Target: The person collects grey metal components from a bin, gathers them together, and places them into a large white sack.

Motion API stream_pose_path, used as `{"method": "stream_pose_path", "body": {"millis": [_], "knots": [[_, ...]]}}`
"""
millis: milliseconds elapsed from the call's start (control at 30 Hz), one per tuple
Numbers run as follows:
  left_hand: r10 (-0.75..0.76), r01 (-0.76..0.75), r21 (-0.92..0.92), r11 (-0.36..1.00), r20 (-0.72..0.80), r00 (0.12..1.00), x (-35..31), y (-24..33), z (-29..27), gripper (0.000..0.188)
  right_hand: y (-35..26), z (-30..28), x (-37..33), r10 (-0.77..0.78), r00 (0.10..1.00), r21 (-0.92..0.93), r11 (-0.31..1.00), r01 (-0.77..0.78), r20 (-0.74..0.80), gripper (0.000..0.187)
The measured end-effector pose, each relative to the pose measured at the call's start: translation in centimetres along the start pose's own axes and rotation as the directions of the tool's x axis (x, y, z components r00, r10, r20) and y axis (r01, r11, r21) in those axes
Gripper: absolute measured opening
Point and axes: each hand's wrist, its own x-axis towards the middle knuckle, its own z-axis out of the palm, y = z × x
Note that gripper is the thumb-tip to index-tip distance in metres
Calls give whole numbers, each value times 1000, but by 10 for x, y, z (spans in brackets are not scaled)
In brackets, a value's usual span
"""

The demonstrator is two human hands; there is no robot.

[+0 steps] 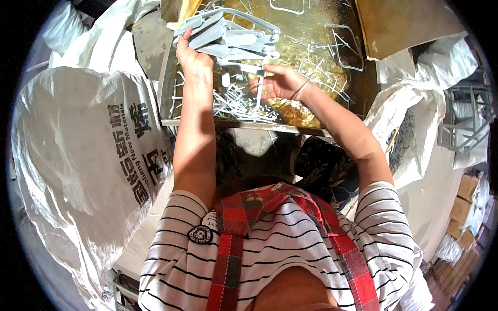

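My left hand (194, 57) is closed around the near left side of a bundle of light grey, paddle-shaped plastic pieces (228, 39). The bundle is held above a metal-rimmed work surface, with its flat blades fanned out. My right hand (282, 83) is just right of the bundle, its thumb and fingers apart. Its fingertips are beside a thin pale strip (259, 90) that hangs below the bundle; whether they touch it I cannot tell. Below both hands lies a heap of thin grey plastic sticks (236, 103).
The work surface's near metal rim (249, 125) runs in front of me. Thin branching plastic scraps (321, 62) and a looped frame (346, 49) lie to the right. A large white woven sack (78, 140) stands at left, and another open white sack (410, 114) at right.
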Motion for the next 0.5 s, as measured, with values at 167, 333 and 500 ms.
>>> {"method": "stream_pose_path", "body": {"millis": [167,333,500], "knots": [[-23,18,49,999,95,995,17,4,-14,30,29,-12,9,-280,957,-959,-243,-147,-76,10],[-135,123,89,988,142,981,-4,18,-2,35,-16,-29,-48,-324,925,-704,-609,-366,-200,15],[-411,362,208,909,300,861,-38,7,17,37,-94,-71,-29,-558,722,-896,395,-202,-409,39]]}}
